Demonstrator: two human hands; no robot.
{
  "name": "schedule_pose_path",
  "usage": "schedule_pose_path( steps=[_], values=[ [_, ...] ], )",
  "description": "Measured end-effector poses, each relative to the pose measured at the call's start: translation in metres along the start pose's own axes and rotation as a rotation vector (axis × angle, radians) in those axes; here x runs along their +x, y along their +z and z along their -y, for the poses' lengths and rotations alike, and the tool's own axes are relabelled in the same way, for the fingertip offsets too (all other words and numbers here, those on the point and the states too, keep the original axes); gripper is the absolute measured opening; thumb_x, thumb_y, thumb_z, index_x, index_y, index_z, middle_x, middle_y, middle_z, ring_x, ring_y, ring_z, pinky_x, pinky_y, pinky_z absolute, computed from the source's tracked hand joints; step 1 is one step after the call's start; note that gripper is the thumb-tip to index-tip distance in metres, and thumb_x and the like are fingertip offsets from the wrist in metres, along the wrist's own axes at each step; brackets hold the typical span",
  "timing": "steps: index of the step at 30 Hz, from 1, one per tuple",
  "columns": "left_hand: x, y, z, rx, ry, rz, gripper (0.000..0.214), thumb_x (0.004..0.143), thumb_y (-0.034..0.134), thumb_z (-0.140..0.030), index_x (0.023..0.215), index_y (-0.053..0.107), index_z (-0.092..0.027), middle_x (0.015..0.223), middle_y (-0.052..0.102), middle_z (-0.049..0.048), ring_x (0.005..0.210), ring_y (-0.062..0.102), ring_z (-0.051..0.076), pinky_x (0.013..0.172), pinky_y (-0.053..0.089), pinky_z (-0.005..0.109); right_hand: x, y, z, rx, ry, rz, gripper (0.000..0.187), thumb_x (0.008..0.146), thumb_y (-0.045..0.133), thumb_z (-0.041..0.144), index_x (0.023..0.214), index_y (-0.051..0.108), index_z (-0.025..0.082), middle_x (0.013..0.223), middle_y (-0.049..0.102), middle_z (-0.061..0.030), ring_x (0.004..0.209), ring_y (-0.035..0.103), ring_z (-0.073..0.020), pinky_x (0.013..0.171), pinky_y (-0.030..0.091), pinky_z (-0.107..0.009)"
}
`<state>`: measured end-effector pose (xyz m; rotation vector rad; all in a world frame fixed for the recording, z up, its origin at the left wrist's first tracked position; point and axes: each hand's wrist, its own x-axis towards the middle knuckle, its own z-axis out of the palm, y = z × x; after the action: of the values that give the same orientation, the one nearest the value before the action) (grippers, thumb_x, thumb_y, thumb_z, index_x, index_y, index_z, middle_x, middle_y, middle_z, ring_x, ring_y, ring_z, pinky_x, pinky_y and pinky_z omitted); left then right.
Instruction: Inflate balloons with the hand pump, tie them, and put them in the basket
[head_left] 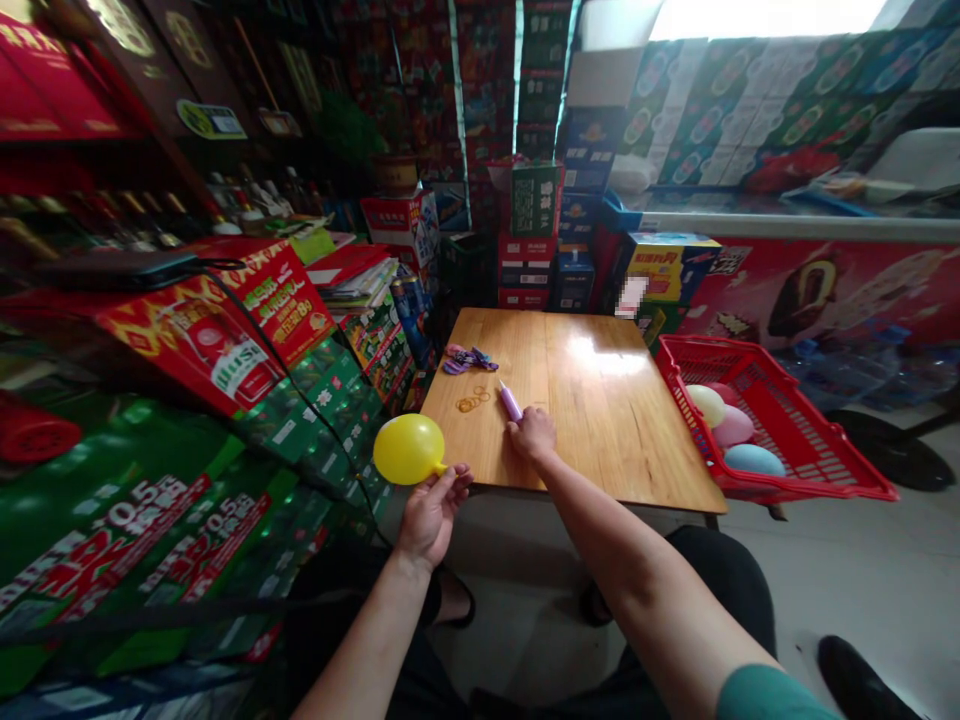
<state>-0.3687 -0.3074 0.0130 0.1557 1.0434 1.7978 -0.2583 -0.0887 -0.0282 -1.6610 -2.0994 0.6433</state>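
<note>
My left hand [433,510] pinches the neck of an inflated yellow balloon [409,449], which hangs just off the near left corner of the wooden table [600,400]. My right hand [533,433] rests on the table with its fingers closed round a small purple pump [511,402] that points away from me. A few rubber bands [473,401] lie on the wood just left of the pump. Farther back on the left edge lies a small heap of uninflated balloons [468,359].
A red plastic basket [787,440] at the table's right side holds three inflated balloons: pale yellow, pink and blue. Stacked red and green cartons [247,400] crowd the left. Boxes line the back wall. A freezer [817,290] stands at the right.
</note>
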Motion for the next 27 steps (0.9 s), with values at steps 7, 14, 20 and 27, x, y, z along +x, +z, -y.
schedule_pose_path(
  steps=[7,14,20,27],
  values=[
    [-0.002,0.012,0.006,-0.005,0.035,-0.012,0.021,0.071,0.087,-0.022,0.086,0.073,-0.016,0.097,0.077,0.0075,0.09,0.073,0.019,0.072,0.055,0.025,-0.033,-0.029,-0.001,0.257,-0.049,0.039,0.035,0.088,0.062,0.034,0.116,0.064,0.013,0.124,0.062,-0.0211,0.118,0.056,-0.0304,0.098,0.041,-0.039],
    [-0.02,0.018,0.02,0.105,0.08,0.054,0.027,0.07,0.088,-0.03,0.091,0.077,-0.016,0.095,0.076,0.0087,0.09,0.072,0.02,0.067,0.054,0.025,-0.149,-0.03,0.022,0.924,-0.017,0.585,0.05,0.096,0.047,0.06,0.092,0.07,0.015,0.079,0.068,-0.0063,0.062,0.06,-0.0133,0.058,0.046,-0.026],
    [-0.046,0.006,0.031,0.204,0.1,0.086,0.032,0.073,0.085,-0.033,0.101,0.079,-0.018,0.102,0.076,0.0097,0.088,0.072,0.023,0.061,0.054,0.025,-0.195,-0.037,0.039,1.555,0.334,0.778,0.045,0.075,0.083,0.054,0.078,0.062,0.014,0.062,0.05,0.0036,0.049,0.042,-0.0054,0.046,0.031,-0.018],
    [-0.061,-0.004,0.022,0.169,0.132,0.109,0.024,0.074,0.085,-0.025,0.095,0.079,-0.017,0.108,0.076,0.0113,0.106,0.07,0.027,0.084,0.057,0.031,-0.203,-0.041,0.044,1.471,0.305,0.844,0.042,0.07,0.088,0.047,0.076,0.062,0.014,0.058,0.051,0.0039,0.048,0.041,-0.0057,0.045,0.028,-0.02]
  ],
)
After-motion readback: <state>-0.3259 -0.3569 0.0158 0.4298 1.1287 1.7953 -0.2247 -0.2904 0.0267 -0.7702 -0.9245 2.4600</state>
